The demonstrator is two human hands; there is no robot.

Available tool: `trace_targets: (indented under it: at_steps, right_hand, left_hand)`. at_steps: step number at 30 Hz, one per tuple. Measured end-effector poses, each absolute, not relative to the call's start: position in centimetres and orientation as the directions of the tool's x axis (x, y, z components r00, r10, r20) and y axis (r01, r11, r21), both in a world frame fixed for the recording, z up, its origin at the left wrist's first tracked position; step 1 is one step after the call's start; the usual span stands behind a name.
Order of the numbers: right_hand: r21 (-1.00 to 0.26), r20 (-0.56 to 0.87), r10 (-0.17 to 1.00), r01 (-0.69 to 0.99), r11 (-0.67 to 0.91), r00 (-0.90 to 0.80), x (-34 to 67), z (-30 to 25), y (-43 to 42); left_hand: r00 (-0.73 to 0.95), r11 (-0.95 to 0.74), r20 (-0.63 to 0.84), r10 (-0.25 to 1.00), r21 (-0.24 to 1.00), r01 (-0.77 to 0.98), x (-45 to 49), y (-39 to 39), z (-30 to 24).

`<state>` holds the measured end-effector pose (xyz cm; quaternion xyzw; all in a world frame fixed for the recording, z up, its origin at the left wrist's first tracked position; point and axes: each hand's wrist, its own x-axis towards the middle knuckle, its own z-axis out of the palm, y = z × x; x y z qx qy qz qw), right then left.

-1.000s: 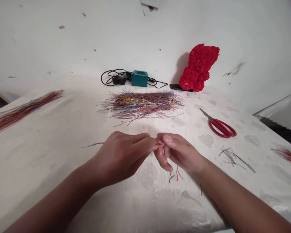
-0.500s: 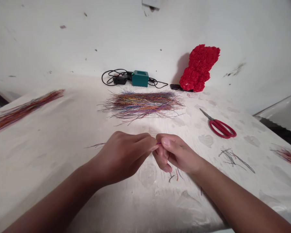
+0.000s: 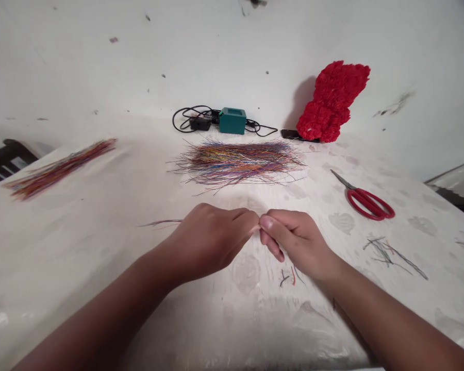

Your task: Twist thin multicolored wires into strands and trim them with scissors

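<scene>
A few thin coloured wires (image 3: 161,222) stick out to the left from under my left hand (image 3: 211,239). That hand is closed round them, palm down, and covers most of their length. My right hand (image 3: 294,238) meets it fingertip to fingertip, thumb pressed on the index finger at the wires' other end. The pinched tips are almost wholly hidden between the fingers. Both hands are just above the table's near half. Beyond them lies a wide loose heap of multicoloured wires (image 3: 239,162).
A wire bundle (image 3: 64,167) lies at left. Red-handled scissors (image 3: 367,203) and wire scraps (image 3: 394,255) lie at right, with short offcuts (image 3: 293,276) near my right wrist. A teal box (image 3: 232,121), black cable (image 3: 185,117) and red flower-covered figure (image 3: 330,103) stand by the wall.
The view has shifted, so the table things sit farther right. Both hands stay joined; my right fingers have curled in tighter, and the wire between the fingertips shows less.
</scene>
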<state>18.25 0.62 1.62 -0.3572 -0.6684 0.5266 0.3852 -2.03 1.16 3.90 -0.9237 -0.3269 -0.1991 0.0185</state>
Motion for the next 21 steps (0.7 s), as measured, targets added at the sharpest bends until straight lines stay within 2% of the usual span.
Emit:
trace_targets:
  at_steps: [4,8,14,21]
  right_hand:
    - [-0.99,0.117,0.899,0.023,0.14,-0.423,18.2,1.6,0.8]
    - [-0.995,0.098,0.94,-0.012,0.099,-0.326,18.5,1.8,1.3]
    - [-0.984,0.178,0.971,-0.06,0.17,-0.159,19.9,2.2,3.2]
    - [-0.957,0.225,0.973,-0.199,0.211,-0.055,21.6,3.2,4.4]
  left_hand:
    - [0.692,-0.758,0.334,0.64,0.131,0.638,-1.7,1.1,3.9]
    - [0.652,-0.696,0.252,0.715,0.177,0.696,-1.6,1.3,4.0]
    - [0.583,-0.619,0.207,0.785,0.226,0.752,-1.9,1.7,3.9]
    - [0.543,-0.592,0.243,0.804,0.251,0.766,-2.3,2.1,3.9]
